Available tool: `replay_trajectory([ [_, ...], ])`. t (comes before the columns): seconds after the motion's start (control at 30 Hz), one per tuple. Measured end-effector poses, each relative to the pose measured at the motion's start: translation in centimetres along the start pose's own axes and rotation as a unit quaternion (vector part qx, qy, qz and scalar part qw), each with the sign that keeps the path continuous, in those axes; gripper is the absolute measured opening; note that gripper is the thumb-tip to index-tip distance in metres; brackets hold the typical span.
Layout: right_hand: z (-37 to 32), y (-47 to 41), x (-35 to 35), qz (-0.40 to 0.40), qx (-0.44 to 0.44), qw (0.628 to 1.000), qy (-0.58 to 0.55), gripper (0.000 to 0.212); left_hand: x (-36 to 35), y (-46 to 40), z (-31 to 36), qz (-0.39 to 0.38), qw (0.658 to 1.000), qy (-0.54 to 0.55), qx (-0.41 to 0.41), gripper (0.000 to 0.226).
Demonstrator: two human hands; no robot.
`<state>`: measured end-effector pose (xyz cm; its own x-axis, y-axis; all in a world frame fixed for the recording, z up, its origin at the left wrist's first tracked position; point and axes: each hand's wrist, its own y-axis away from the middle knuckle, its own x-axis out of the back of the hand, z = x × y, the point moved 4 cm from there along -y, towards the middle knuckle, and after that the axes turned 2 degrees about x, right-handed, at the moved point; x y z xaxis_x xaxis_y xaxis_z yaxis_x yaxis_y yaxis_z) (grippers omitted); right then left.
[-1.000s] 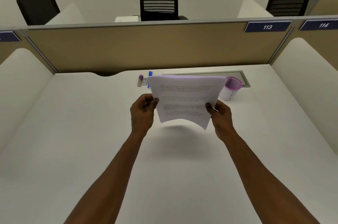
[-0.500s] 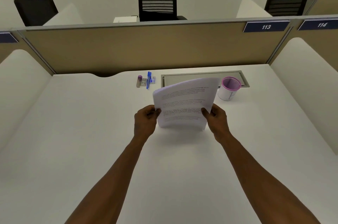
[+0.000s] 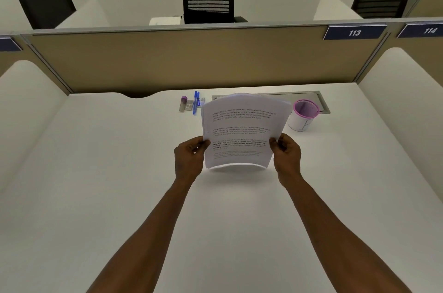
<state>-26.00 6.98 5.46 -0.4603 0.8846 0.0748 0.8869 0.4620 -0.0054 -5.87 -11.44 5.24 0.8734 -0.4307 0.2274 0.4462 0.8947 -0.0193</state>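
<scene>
Both hands grasping paper stack (image 3: 242, 129) by side edges: left hand (image 3: 189, 161) at left edge, right hand (image 3: 286, 157) at right. Stack upright, bottom edge at desk (image 3: 96, 173), w/ pens (image 3: 196, 102) & cup (image 3: 302, 118) behind.

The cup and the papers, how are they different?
The papers are held upright between the left hand and right hand; the cup stands on the desk, touched by no hand. The papers are thin sheets with printed text; the cup is round with a pink rim. Both are mostly white.
</scene>
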Motion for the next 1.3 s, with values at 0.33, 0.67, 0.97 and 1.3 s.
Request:
replay_trajectory([
  [0.33,0.2,0.0,-0.5,-0.009,0.002,1.0,-0.012,0.03,-0.5,-0.4,0.2,0.001,1.0,-0.021,0.003,0.025],
  [0.67,0.1,-0.4,-0.4,-0.002,-0.001,1.0,-0.005,0.024,-0.2,-0.4,0.3,0.015,1.0,-0.019,0.009,0.026],
  [0.97,-0.1,-0.1,-0.7,-0.021,-0.007,0.999,0.024,0.027,-0.7,-0.3,0.5,0.003,0.999,-0.028,0.025,0.023],
  [1.3,-3.3,-0.5,-0.7,-0.029,0.039,0.999,-0.001,0.034,0.7,-0.7,2.0,0.019,0.999,0.029,-0.002,0.02],
])
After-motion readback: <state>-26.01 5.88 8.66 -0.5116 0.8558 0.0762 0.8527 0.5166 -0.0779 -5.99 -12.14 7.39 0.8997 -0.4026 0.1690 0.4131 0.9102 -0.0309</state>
